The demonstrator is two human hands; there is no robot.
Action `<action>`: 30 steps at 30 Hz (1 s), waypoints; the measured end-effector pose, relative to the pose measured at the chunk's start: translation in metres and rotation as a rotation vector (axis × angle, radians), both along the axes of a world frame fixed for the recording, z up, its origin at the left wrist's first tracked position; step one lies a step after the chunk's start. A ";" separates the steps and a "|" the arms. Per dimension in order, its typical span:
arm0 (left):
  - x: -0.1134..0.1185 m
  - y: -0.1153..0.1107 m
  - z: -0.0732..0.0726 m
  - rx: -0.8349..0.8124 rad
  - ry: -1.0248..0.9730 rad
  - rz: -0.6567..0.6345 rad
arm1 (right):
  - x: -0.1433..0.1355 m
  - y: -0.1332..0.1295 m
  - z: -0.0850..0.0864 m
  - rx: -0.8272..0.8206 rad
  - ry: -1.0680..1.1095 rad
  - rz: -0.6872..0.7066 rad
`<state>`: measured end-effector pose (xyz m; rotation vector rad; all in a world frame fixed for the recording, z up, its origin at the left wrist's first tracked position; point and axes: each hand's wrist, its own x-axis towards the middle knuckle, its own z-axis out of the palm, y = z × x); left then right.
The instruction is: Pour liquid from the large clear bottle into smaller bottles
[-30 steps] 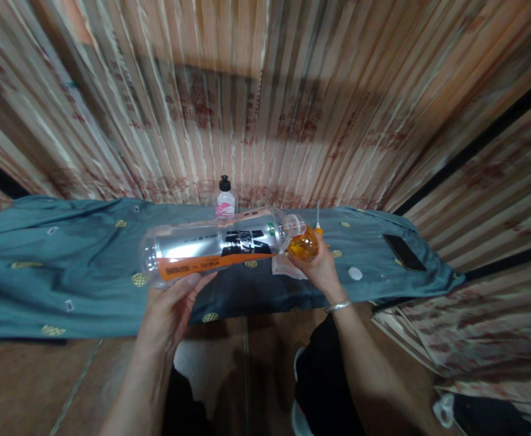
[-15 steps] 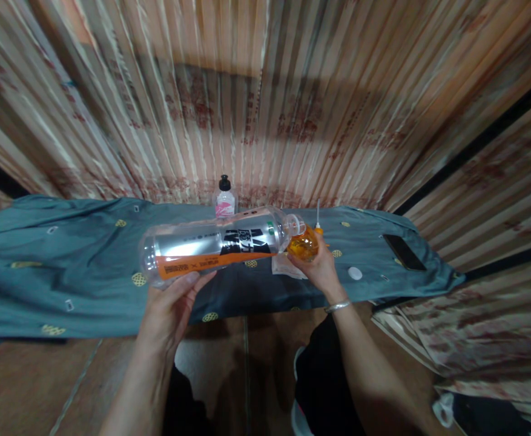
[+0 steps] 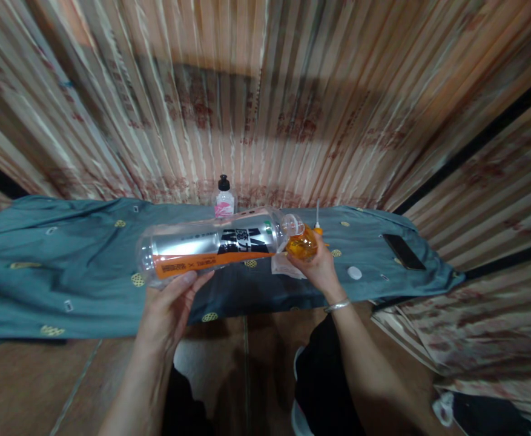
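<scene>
My left hand [image 3: 174, 303] is closed around the base end of a large clear plastic bottle [image 3: 215, 242] with a silver, black and orange label. The bottle lies almost level in the air, its open neck pointing right. At that neck, my right hand [image 3: 317, 266] grips a small rounded container of amber liquid [image 3: 302, 244]. The bottle's mouth overlaps the container's top; whether the two touch I cannot tell. My right fingers partly hide the container. No stream of liquid can be made out.
On the teal tablecloth [image 3: 88, 266] stand a black-capped bottle [image 3: 224, 200] and an orange-handled tool with a thin shaft [image 3: 318, 227]. A white round lid [image 3: 355, 273], a phone [image 3: 402, 251] and a pale packet [image 3: 286, 267] lie there too. A pleated curtain [image 3: 265, 109] hangs behind.
The large bottle has shifted very slightly left, together with both hands' hold. Otherwise the scene looks the same.
</scene>
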<state>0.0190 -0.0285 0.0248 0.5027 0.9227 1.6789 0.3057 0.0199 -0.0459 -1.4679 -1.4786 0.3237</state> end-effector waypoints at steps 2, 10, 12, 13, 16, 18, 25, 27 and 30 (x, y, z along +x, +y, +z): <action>0.000 0.000 0.000 -0.006 -0.001 -0.001 | 0.000 0.000 0.000 -0.003 -0.004 -0.003; -0.002 0.000 -0.002 0.010 0.021 -0.024 | -0.001 -0.001 0.002 -0.010 -0.007 -0.006; -0.002 0.000 -0.003 0.025 0.032 -0.030 | -0.001 -0.001 0.002 -0.006 -0.004 -0.007; -0.003 0.000 -0.003 0.033 0.039 -0.031 | -0.001 -0.001 0.002 -0.005 -0.002 -0.008; -0.004 0.000 -0.004 0.041 0.060 -0.033 | -0.001 0.000 0.001 -0.007 0.003 -0.014; -0.003 -0.001 -0.004 0.034 0.059 -0.028 | -0.001 0.000 0.002 -0.015 0.011 -0.016; 0.000 -0.001 -0.001 0.024 0.029 -0.022 | 0.000 0.000 0.002 -0.027 0.013 0.003; 0.000 -0.001 -0.001 0.022 0.029 -0.021 | 0.000 0.000 0.001 -0.023 0.012 0.004; 0.000 -0.001 -0.001 0.026 0.044 -0.018 | 0.000 0.000 0.000 -0.009 0.017 0.011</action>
